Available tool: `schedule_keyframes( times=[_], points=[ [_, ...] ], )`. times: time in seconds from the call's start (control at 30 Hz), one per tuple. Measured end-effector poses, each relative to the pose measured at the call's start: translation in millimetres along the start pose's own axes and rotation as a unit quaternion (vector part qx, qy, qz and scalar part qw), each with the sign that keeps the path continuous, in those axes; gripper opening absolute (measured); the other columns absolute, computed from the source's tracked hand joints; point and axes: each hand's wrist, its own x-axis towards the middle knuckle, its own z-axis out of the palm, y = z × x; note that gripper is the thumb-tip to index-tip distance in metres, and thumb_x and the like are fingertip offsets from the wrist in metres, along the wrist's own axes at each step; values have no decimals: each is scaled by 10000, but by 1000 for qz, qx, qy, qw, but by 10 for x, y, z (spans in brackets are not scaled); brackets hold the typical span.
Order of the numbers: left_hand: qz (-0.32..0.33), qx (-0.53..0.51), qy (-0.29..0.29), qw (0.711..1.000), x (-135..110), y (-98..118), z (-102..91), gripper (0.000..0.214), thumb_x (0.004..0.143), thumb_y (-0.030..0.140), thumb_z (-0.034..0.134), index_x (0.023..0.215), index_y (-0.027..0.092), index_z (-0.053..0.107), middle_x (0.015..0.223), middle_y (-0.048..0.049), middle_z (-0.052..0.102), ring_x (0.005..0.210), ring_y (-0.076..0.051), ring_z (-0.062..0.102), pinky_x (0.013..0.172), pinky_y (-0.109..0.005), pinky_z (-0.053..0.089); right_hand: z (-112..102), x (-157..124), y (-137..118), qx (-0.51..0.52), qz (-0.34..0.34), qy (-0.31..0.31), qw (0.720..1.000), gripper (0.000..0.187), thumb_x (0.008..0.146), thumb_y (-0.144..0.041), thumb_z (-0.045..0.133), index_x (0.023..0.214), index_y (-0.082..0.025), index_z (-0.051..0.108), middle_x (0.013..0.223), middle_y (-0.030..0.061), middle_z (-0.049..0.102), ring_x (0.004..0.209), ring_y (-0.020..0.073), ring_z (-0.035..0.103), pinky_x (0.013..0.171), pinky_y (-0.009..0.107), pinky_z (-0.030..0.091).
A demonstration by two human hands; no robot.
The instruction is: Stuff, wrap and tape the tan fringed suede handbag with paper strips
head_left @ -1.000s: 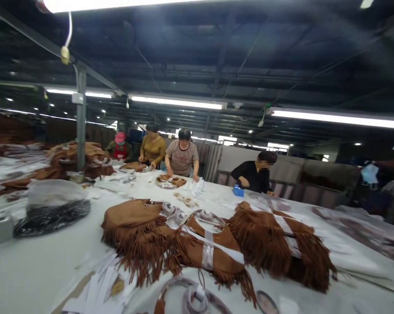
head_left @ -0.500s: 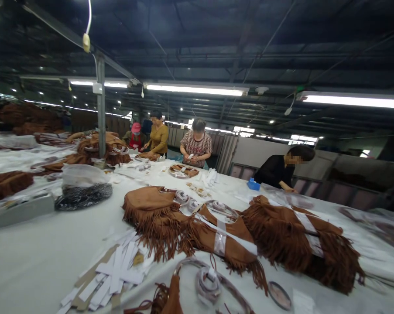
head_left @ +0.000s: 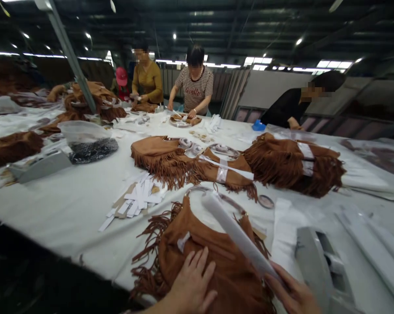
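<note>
A brown suede bag with fringe (head_left: 216, 253) lies on the white table (head_left: 69, 205) right in front of me. My left hand (head_left: 192, 285) rests flat on it, fingers stretched out. My right hand (head_left: 293, 292) grips the near end of a rolled white paper tube (head_left: 236, 233) that slants up over the bag. A wrapped strap loop (head_left: 223, 198) lies at the bag's top.
More fringed brown bags (head_left: 291, 163) and a pile of white paper strips (head_left: 139, 198) lie further out. A grey tape dispenser (head_left: 321, 261) sits at my right. A bag of dark parts (head_left: 88, 144) stands left. Three people work across the table, one in a striped shirt (head_left: 195, 87).
The camera has tilted down from the ceiling to the near table edge. Both my hands, the near bag and the paper tube have come into view.
</note>
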Motion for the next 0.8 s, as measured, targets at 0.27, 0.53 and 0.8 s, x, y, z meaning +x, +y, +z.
schedule_keyframes(
  times=[0.27,0.53,0.8],
  points=[
    [42,-15,74,996,-112,128,-134,293,834,280,532,1116,201,532,955,-67,600,865,-223,515,833,-406,393,322,41,-336,12,-66,-121,990,342,871,-451,489,1068,-242,675,1071,63,684,999,232,626,928,363,490],
    [91,14,118,989,-268,255,-216,280,870,134,335,1030,185,558,851,-59,597,767,-191,501,742,-362,356,184,-51,-621,-18,-57,-225,972,269,841,-300,484,1014,-266,689,989,22,707,910,226,636,839,322,483],
    [95,88,58,990,-21,126,-457,212,853,387,572,924,188,548,1315,-83,487,1191,-309,406,1026,-546,244,141,-42,-688,-107,-41,-282,953,217,795,-225,491,910,-229,674,892,26,700,830,200,624,708,249,434]
  ],
)
